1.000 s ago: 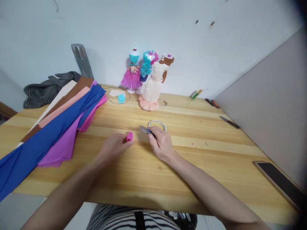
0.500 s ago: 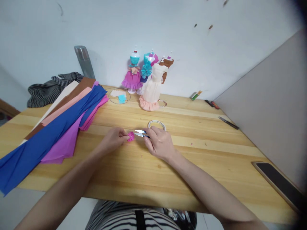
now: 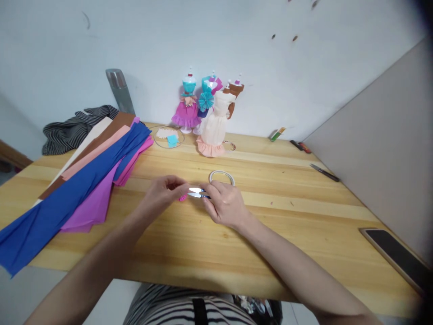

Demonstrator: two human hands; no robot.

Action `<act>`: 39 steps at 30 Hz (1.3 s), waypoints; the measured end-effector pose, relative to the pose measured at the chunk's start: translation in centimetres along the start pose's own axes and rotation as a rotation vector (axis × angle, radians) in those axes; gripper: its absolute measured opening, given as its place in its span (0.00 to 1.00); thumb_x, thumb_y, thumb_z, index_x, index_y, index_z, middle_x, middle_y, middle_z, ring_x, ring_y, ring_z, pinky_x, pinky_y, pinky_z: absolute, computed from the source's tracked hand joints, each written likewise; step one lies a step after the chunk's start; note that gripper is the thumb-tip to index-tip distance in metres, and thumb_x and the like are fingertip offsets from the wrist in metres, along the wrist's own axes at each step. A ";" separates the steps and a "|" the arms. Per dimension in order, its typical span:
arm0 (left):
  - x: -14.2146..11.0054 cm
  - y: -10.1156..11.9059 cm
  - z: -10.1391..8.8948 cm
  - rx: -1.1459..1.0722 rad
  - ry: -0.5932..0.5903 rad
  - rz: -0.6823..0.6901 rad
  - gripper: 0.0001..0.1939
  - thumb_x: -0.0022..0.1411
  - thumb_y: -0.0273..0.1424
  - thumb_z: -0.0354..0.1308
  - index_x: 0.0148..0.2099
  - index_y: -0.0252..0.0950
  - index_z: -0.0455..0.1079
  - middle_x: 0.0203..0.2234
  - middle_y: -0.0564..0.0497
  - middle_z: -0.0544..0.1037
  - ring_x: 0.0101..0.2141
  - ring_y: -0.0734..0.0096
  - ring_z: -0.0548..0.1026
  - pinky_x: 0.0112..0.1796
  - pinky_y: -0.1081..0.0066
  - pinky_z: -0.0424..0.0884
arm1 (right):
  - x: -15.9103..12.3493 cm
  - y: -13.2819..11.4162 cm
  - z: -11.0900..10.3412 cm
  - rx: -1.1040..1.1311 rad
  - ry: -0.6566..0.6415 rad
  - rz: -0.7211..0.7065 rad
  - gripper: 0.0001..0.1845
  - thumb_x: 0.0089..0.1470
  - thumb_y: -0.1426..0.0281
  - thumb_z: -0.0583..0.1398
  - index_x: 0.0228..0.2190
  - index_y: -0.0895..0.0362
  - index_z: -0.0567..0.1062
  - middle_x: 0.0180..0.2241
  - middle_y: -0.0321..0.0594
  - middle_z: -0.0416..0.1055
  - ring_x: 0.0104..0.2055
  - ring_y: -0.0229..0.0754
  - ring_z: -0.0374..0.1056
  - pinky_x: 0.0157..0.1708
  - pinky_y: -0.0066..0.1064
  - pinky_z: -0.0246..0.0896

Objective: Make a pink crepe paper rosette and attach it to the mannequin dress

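Note:
My left hand (image 3: 169, 190) is closed, with thumb and fingertips pinching a small pink pleated paper piece (image 3: 182, 197) just above the table. Most of that piece hides behind the fingers. In my right hand (image 3: 225, 201) is a pair of small thread snips (image 3: 195, 192), blades apart and pointing left. Their tips reach the left fingertips and the pink paper; whether they touch it I cannot tell. A roll of white tape (image 3: 221, 172) lies flat just behind the right hand.
Coloured crepe paper sheets (image 3: 91, 180) cover the table's left side. Small dress forms in paper dresses (image 3: 216, 122) stand at the back. A wire ring (image 3: 154, 137) lies left of them. At right are a dark-handled cutting tool (image 3: 326, 173) and a phone (image 3: 392, 253). A bottle (image 3: 121, 92) stands back left.
My left hand has shifted slightly right, and the pink piece is turned and lower, now mostly behind the fingers. The snips' blades have come up to the left fingertips.

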State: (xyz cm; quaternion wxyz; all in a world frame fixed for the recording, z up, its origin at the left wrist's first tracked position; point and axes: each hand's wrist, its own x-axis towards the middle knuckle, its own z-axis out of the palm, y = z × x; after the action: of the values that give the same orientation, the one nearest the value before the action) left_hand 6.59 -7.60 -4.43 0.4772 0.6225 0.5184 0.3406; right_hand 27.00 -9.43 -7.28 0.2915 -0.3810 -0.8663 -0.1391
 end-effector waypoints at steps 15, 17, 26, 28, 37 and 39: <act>1.0 -0.8 -2.4 -0.018 -0.070 -0.116 0.15 0.44 0.40 0.64 0.21 0.32 0.68 0.12 0.57 0.64 0.16 0.81 0.58 0.19 0.76 0.50 | 0.5 2.0 -1.2 -0.066 0.015 -0.070 0.15 0.59 0.67 0.51 0.31 0.60 0.75 0.21 0.41 0.69 0.21 0.40 0.61 0.22 0.31 0.49; 1.1 -0.9 -3.4 -0.124 0.015 -0.085 0.16 0.47 0.42 0.62 0.21 0.34 0.67 0.12 0.57 0.63 0.15 0.81 0.57 0.18 0.76 0.49 | 0.5 3.6 -2.0 -0.056 0.062 0.111 0.14 0.58 0.68 0.52 0.29 0.60 0.75 0.21 0.41 0.70 0.21 0.39 0.63 0.21 0.30 0.49; 1.1 -1.0 -1.3 -0.220 -0.065 0.029 0.29 0.60 0.47 0.53 0.14 0.38 0.48 0.09 0.59 0.50 0.15 0.81 0.47 0.19 0.71 0.43 | 0.7 3.9 -2.0 0.144 0.102 0.233 0.12 0.58 0.69 0.52 0.30 0.60 0.74 0.24 0.41 0.72 0.24 0.39 0.66 0.25 0.29 0.56; 0.9 -0.7 -1.1 -0.196 -0.042 0.076 0.27 0.61 0.45 0.51 0.15 0.38 0.51 0.11 0.58 0.52 0.16 0.79 0.51 0.21 0.72 0.47 | 0.6 3.3 -1.6 0.093 0.078 0.163 0.12 0.58 0.69 0.52 0.31 0.61 0.74 0.24 0.42 0.71 0.23 0.39 0.65 0.24 0.29 0.55; 0.6 1.2 -0.5 -0.198 -0.207 0.119 0.18 0.59 0.41 0.53 0.21 0.36 0.61 0.15 0.55 0.65 0.20 0.77 0.63 0.26 0.73 0.60 | 0.5 2.6 -1.5 -0.004 0.051 0.023 0.12 0.58 0.68 0.52 0.32 0.59 0.73 0.24 0.41 0.70 0.24 0.39 0.62 0.25 0.29 0.54; 1.0 0.8 -0.4 -0.217 -0.218 0.086 0.20 0.58 0.41 0.54 0.20 0.36 0.60 0.12 0.57 0.62 0.16 0.79 0.59 0.21 0.74 0.55 | 0.5 2.7 -1.6 0.014 0.056 0.054 0.12 0.59 0.68 0.52 0.32 0.59 0.73 0.24 0.41 0.70 0.24 0.39 0.63 0.25 0.29 0.54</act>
State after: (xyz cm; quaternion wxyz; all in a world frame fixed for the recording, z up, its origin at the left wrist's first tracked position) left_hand 6.66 -6.57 -3.57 0.5800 0.6221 0.3967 0.3452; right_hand 29.37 -8.04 -5.70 0.3219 -0.3981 -0.8482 -0.1357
